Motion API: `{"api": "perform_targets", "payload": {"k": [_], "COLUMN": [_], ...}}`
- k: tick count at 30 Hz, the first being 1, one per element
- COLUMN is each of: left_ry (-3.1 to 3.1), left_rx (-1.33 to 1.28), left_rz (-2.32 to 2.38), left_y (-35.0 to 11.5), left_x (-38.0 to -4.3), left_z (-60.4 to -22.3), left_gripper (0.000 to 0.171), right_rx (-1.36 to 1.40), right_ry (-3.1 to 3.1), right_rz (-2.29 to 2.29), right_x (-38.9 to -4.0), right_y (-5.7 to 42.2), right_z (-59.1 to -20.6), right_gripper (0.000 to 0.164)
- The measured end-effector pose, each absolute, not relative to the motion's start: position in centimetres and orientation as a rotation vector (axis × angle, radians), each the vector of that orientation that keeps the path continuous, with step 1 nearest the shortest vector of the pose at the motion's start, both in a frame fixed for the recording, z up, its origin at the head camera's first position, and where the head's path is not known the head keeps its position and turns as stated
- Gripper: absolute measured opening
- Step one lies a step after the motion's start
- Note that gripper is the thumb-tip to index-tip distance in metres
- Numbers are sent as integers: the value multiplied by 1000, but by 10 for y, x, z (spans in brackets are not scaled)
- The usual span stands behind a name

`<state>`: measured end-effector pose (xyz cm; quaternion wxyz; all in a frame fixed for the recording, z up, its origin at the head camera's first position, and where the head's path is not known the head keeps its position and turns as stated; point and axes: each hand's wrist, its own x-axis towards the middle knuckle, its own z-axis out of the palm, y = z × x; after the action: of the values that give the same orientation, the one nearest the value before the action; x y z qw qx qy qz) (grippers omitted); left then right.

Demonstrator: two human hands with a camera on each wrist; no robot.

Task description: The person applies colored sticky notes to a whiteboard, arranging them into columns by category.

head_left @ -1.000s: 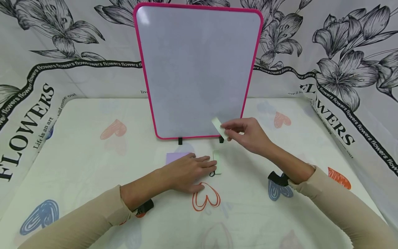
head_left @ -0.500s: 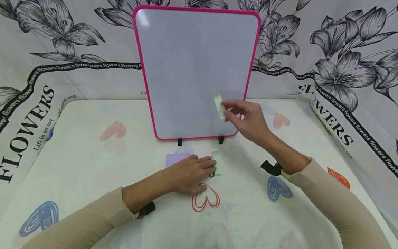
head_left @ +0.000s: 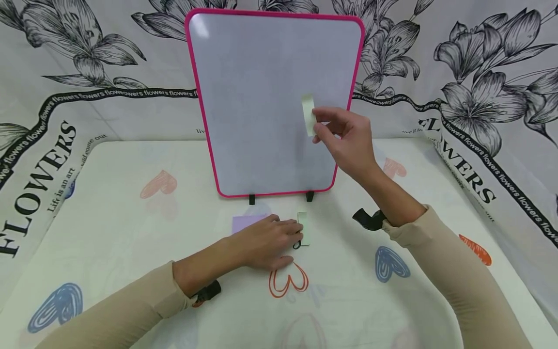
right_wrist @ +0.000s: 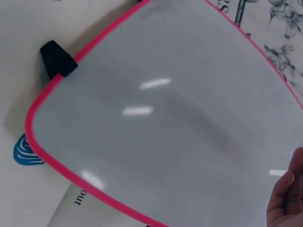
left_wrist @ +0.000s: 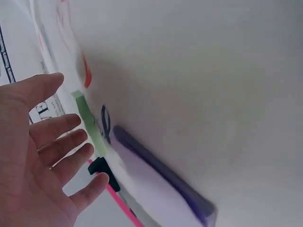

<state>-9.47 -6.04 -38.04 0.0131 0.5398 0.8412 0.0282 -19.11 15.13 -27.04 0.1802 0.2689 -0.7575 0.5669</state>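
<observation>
In the head view, my right hand (head_left: 348, 138) pinches a pale green paper strip (head_left: 308, 115) between thumb and fingers, in front of the whiteboard (head_left: 261, 102). Whether the strip touches the board I cannot tell. Only fingertips of that hand (right_wrist: 286, 194) show in the right wrist view. My left hand (head_left: 268, 244) lies low over the table, fingers extended and slightly spread. Partly behind it are a purple paper (head_left: 245, 223) and another green paper strip (head_left: 304, 229). A small dark loop (left_wrist: 105, 124) shows between these two; its kind is unclear.
The pink-framed board stands on dark feet (head_left: 310, 196) at the back of the table. A white cloth (head_left: 131, 242) with printed hearts covers the tabletop. Behind hangs a flower-patterned cloth (head_left: 475, 102).
My right hand has risen in front of the whiteboard with the green strip, from its lower edge to about mid-height. The strip is now more upright. My left hand stays nearly still.
</observation>
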Motion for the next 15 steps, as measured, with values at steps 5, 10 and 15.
{"api": "perform_targets", "payload": {"k": [5,10,15], "left_ry": [2654,2730,2814], "left_rx": [1597,1501,1513], "left_rz": [162,298,438], "left_y": [-60,-62,-63], "left_x": [-107,-127,-148], "left_z": [-360,-330,-298], "left_gripper": [45,41,35], "right_rx": [683,631,579], "right_ry": [-2105,-2075,-2047], "right_rz": [1640,1657,1714], "right_x": [-196,-202,-208], "right_y": [148,147,148], "right_z": [-262,-258,-259], "right_gripper": [25,24,25]}}
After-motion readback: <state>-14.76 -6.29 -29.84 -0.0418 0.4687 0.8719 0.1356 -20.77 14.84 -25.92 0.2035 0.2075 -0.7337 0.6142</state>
